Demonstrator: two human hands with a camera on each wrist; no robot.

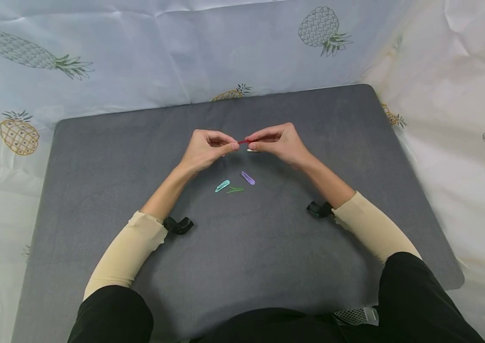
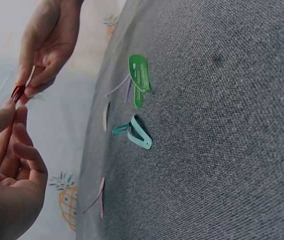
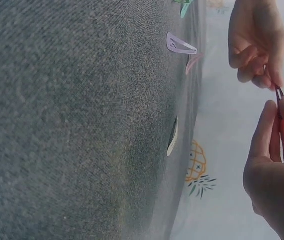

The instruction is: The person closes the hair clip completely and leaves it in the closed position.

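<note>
A red snap hair clip [image 1: 243, 141] is held above the table between both hands. My left hand [image 1: 208, 148] pinches one end with thumb and fingertips. At the other end, the thumb and fingers of my right hand [image 1: 282, 141] pinch it, covering much of the clip. Below the hands lie a teal hair clip [image 1: 222, 186], a green one [image 1: 235, 189] and a purple one [image 1: 248, 178]. A white hair clip [image 3: 172, 137] rests under the right hand. The left wrist view shows a pink clip [image 2: 101, 197], mostly hidden by the left hand in the head view.
The grey cloth-covered table [image 1: 242, 267] has rounded corners. Behind it and at the sides hangs a pale curtain [image 1: 139, 57] with pineapple prints. Black wrist cameras, such as the left one [image 1: 178, 226], sit on both forearms. The person's dark clothing borders the near edge.
</note>
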